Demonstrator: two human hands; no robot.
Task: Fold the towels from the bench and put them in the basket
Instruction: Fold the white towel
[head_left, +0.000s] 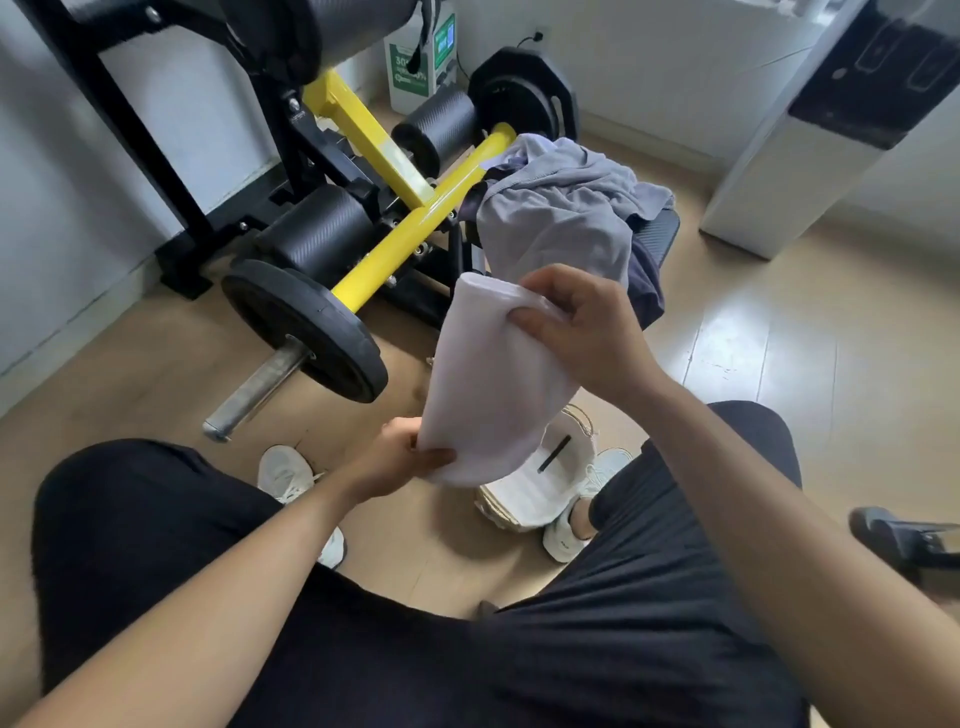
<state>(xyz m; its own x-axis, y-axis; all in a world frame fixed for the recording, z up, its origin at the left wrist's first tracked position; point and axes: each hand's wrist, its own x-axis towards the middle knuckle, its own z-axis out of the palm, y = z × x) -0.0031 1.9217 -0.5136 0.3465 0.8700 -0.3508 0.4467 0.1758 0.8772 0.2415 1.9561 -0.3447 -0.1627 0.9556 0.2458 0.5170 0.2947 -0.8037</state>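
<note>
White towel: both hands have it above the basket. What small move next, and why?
Probably bring the right hand down to the left hand, halving the white towel: it hangs as a long strip pinched at both ends, likely too long for the basket below.

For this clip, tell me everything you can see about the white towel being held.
The white towel is plain, soft-looking cloth, doubled into a long band. It is held in the air, slanting down toward the person. The right hand pinches its upper end; the left hand grips its lower end. Its lower part hides part of the basket on the floor.
</note>
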